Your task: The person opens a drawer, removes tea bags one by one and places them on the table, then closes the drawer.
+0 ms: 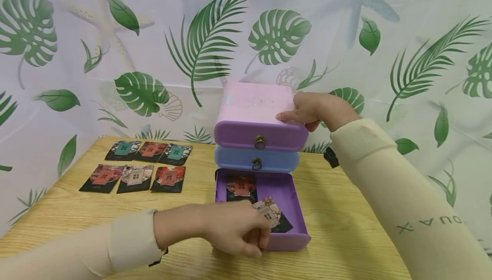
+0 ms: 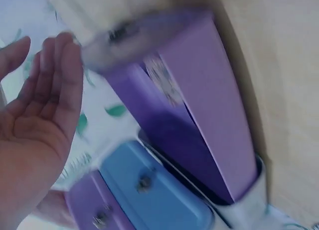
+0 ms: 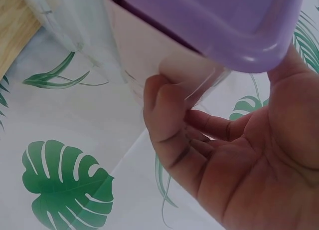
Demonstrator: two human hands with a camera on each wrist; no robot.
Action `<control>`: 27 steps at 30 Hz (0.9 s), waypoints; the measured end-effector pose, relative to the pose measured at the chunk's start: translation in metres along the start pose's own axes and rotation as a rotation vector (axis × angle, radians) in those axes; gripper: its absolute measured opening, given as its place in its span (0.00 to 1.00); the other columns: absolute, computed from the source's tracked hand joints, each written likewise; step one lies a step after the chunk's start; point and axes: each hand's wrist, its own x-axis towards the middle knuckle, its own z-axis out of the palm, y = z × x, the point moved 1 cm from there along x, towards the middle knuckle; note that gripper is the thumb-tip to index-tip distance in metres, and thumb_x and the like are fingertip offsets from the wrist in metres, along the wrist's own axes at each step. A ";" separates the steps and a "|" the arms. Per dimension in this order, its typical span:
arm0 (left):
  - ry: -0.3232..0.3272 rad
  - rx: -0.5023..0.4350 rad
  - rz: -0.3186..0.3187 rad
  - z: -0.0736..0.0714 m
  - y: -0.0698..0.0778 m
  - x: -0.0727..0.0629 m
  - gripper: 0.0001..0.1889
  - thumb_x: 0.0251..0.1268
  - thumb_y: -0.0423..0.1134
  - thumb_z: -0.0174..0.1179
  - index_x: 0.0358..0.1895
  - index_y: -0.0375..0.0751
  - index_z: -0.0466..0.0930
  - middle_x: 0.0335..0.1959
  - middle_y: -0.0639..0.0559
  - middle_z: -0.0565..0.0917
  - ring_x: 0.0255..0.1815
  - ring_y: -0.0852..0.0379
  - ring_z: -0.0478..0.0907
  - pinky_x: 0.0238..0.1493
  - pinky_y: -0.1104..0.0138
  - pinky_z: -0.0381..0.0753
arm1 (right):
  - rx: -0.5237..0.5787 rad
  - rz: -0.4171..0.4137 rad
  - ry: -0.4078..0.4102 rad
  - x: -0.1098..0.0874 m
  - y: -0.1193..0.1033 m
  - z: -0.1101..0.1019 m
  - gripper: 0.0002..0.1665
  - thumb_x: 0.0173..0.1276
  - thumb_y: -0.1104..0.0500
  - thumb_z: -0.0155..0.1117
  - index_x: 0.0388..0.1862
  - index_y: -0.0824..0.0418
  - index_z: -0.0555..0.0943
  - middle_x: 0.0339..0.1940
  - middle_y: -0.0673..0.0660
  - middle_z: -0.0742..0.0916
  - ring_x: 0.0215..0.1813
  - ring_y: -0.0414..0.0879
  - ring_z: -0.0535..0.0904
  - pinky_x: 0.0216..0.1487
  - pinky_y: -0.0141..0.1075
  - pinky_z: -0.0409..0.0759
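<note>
A small drawer box with a pink top stands on the table. Its purple top drawer and blue middle drawer are closed; the purple bottom drawer is pulled out. Inside lie a flat dark packet with a red label, at the back left, and a slanted packet with a beige label. My left hand hovers over the drawer's front left, partly covering it, with nothing in its fingers. With thumb on top and fingers bent against the side, my right hand grips the box's right edge.
Several flat packets lie in two rows on the left of the wooden table. A leaf-patterned cloth hangs behind the table. A small black object sits near the table's back edge, beside the right sleeve.
</note>
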 end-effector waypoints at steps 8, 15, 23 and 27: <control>0.203 0.257 -0.142 -0.012 -0.037 0.004 0.06 0.58 0.36 0.68 0.37 0.43 0.80 0.27 0.59 0.79 0.26 0.69 0.72 0.32 0.76 0.73 | -0.002 -0.029 0.025 0.001 0.000 0.001 0.34 0.75 0.37 0.53 0.42 0.70 0.80 0.28 0.59 0.89 0.35 0.47 0.85 0.53 0.48 0.78; 0.061 0.501 -0.433 -0.002 -0.052 0.008 0.34 0.52 0.53 0.75 0.60 0.42 0.77 0.52 0.51 0.81 0.51 0.55 0.79 0.51 0.65 0.80 | -0.034 -0.031 0.020 0.002 -0.002 -0.003 0.36 0.75 0.36 0.52 0.44 0.71 0.80 0.29 0.58 0.90 0.39 0.49 0.87 0.58 0.51 0.77; 0.017 0.610 -0.463 0.016 -0.064 0.017 0.34 0.52 0.57 0.73 0.60 0.42 0.79 0.60 0.47 0.75 0.58 0.50 0.75 0.56 0.65 0.79 | -0.051 -0.046 0.017 0.002 -0.002 -0.002 0.35 0.76 0.37 0.51 0.41 0.71 0.81 0.27 0.58 0.90 0.36 0.48 0.87 0.57 0.51 0.78; 0.004 0.615 -0.375 0.015 -0.065 0.019 0.14 0.55 0.51 0.70 0.37 0.48 0.80 0.46 0.51 0.78 0.39 0.58 0.75 0.41 0.69 0.77 | -0.042 -0.038 0.007 0.002 -0.002 -0.002 0.36 0.75 0.36 0.52 0.44 0.71 0.81 0.29 0.58 0.90 0.38 0.49 0.88 0.58 0.52 0.77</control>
